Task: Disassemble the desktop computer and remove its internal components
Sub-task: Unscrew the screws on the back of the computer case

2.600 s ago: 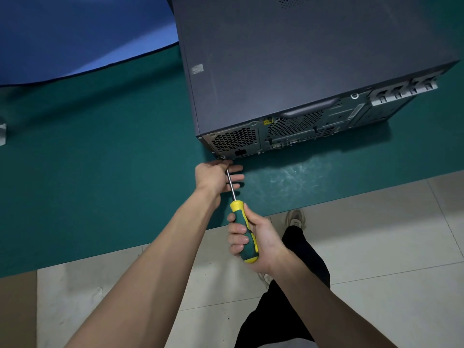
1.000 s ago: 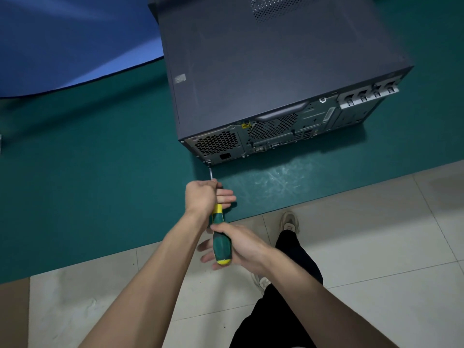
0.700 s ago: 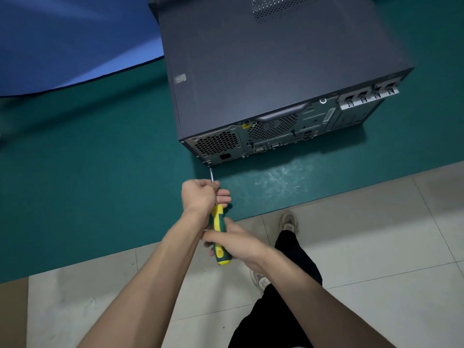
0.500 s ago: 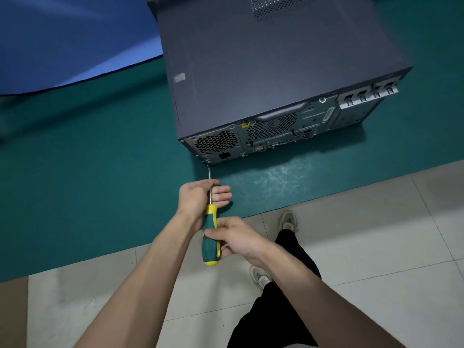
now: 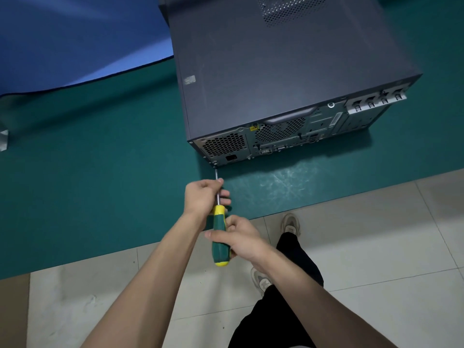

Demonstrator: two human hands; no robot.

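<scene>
A dark grey desktop computer case [image 5: 276, 71] lies on its side on a green mat [image 5: 88, 172], its rear panel facing me. A screwdriver [image 5: 220, 237] with a green and yellow handle points at the panel's lower left corner, where its tip meets a screw [image 5: 215, 165]. My left hand [image 5: 203, 197] pinches the metal shaft just ahead of the handle. My right hand [image 5: 238, 238] grips the handle from the right side. The case's side cover is shut, so the inside is hidden.
A blue sheet [image 5: 75, 38] overlaps the mat at the back left. Pale floor tiles [image 5: 376, 247] start at the mat's near edge, where my legs and shoes [image 5: 291, 223] stand. A small grey object [image 5: 3, 139] sits at the far left edge.
The screwdriver stays on the same corner screw. My right hand has shifted its grip round the handle, which has turned; my left hand now sits slightly further back on the shaft.
</scene>
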